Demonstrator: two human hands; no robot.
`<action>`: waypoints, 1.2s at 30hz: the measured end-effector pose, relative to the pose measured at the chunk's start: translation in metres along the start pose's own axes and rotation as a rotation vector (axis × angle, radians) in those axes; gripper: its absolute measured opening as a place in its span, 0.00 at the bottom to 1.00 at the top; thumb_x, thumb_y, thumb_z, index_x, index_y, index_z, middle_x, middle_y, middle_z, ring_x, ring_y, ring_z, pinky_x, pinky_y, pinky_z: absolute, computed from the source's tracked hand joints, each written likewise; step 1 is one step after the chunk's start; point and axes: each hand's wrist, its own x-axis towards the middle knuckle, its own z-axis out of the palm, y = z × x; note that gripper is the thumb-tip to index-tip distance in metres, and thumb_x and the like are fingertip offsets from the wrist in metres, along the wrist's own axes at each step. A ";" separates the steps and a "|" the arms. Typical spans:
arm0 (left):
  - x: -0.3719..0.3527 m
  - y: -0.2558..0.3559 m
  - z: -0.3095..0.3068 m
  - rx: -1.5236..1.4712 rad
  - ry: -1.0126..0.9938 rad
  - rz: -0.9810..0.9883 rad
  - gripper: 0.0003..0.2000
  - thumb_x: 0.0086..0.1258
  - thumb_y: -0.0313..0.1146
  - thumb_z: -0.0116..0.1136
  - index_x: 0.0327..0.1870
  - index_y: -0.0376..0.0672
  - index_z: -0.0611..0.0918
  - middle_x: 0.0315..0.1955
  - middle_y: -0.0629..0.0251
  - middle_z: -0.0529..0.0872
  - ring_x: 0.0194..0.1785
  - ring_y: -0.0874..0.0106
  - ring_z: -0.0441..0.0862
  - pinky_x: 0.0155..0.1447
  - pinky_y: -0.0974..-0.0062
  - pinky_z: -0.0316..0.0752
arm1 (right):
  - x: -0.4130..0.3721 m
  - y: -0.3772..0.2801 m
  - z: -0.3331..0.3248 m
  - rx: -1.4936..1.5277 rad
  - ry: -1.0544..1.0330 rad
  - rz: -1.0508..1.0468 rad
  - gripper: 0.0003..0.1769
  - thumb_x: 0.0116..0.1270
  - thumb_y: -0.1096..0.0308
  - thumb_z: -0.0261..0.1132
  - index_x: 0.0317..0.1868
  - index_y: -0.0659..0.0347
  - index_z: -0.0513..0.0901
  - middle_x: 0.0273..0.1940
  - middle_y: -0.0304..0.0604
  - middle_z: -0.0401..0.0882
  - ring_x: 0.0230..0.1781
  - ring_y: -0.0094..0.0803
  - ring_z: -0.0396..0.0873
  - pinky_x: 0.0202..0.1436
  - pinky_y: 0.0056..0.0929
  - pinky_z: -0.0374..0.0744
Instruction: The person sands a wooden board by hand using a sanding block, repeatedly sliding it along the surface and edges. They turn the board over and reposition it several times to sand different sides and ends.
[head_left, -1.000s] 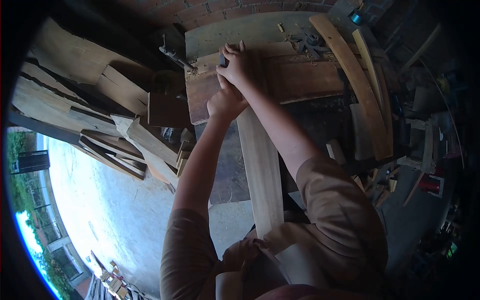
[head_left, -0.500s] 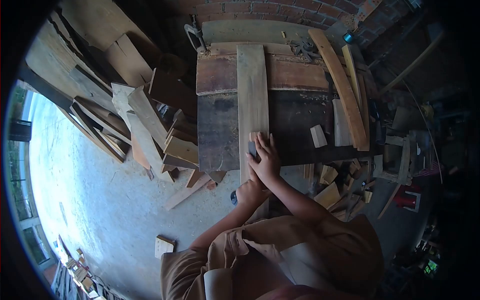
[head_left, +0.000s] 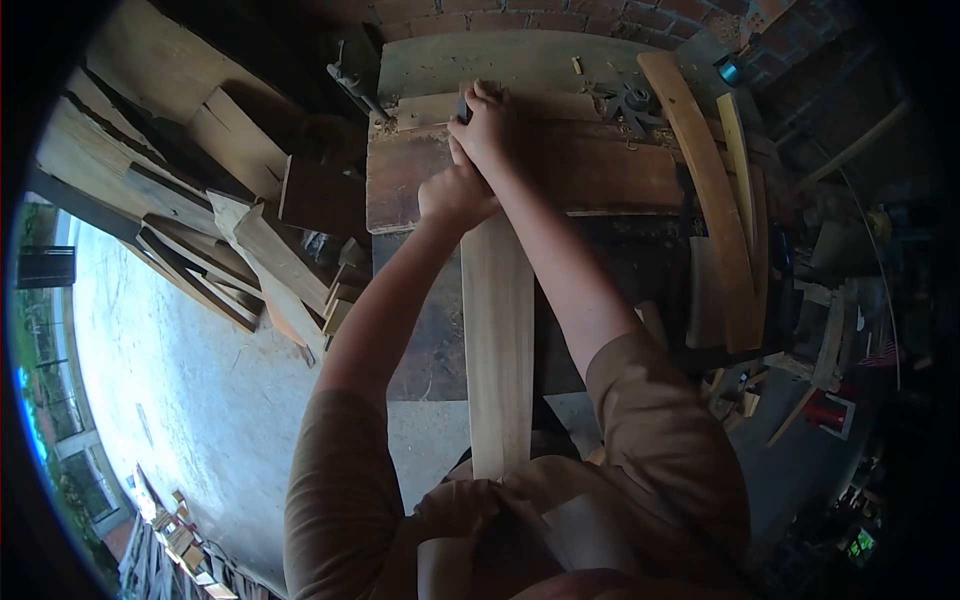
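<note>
A heap of rough brown offcut boards lies left of the bench. On the bench, a long pale wooden plank runs from near edge to far edge. At its far end, left hand and right hand have fingers clamped on a small dark hand tool. The stroke seems at full reach, but how much work remains is unclear.

Single view, head-mounted. I look from above the person's shoulders, forward and steeply down, so their chest and both sleeves fill the near edge. Wide fisheye lens: dark rounded corners, straight edges bowed. The plank runs from near centre away onto the workbench, which sits close in the far half. Left hand and right hand lie far of centre, arms stretched out. A brick wall closes the far edge. Stacked boards and sunlit floor take the left. The right side is dim clutter, hard to read.
</note>
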 end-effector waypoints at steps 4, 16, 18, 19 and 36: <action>-0.018 0.000 -0.001 -0.027 -0.058 0.018 0.57 0.48 0.66 0.53 0.64 0.24 0.42 0.27 0.51 0.83 0.31 0.57 0.83 0.34 0.62 0.77 | -0.015 0.005 0.004 -0.019 -0.013 0.028 0.32 0.49 0.56 0.65 0.55 0.60 0.73 0.61 0.40 0.67 0.62 0.52 0.61 0.62 0.37 0.67; -0.354 0.021 0.085 -0.255 -0.164 -0.099 0.64 0.39 0.68 0.61 0.63 0.19 0.42 0.14 0.59 0.80 0.15 0.68 0.79 0.16 0.71 0.71 | -0.343 -0.063 -0.093 0.070 -0.102 -0.126 0.33 0.51 0.61 0.66 0.57 0.64 0.70 0.61 0.45 0.65 0.60 0.60 0.60 0.60 0.49 0.66; -0.363 0.022 0.090 -0.261 -0.144 -0.096 0.65 0.39 0.69 0.60 0.63 0.19 0.43 0.14 0.60 0.80 0.14 0.69 0.78 0.15 0.72 0.70 | -0.353 -0.067 -0.099 0.110 -0.117 -0.122 0.33 0.50 0.61 0.67 0.58 0.63 0.70 0.61 0.43 0.65 0.60 0.60 0.60 0.60 0.49 0.66; -0.363 0.022 0.090 -0.262 -0.116 -0.082 0.65 0.39 0.69 0.60 0.63 0.19 0.43 0.13 0.61 0.79 0.14 0.69 0.78 0.15 0.72 0.69 | -0.349 -0.067 -0.099 0.115 -0.128 -0.130 0.34 0.49 0.63 0.68 0.57 0.63 0.70 0.61 0.43 0.65 0.60 0.60 0.60 0.61 0.48 0.65; -0.024 -0.008 -0.010 -0.027 -0.082 -0.039 0.51 0.56 0.59 0.48 0.64 0.25 0.38 0.31 0.47 0.83 0.34 0.54 0.82 0.37 0.59 0.77 | -0.019 -0.011 0.022 0.044 0.087 0.069 0.33 0.45 0.56 0.66 0.53 0.61 0.76 0.60 0.40 0.68 0.55 0.52 0.66 0.59 0.38 0.68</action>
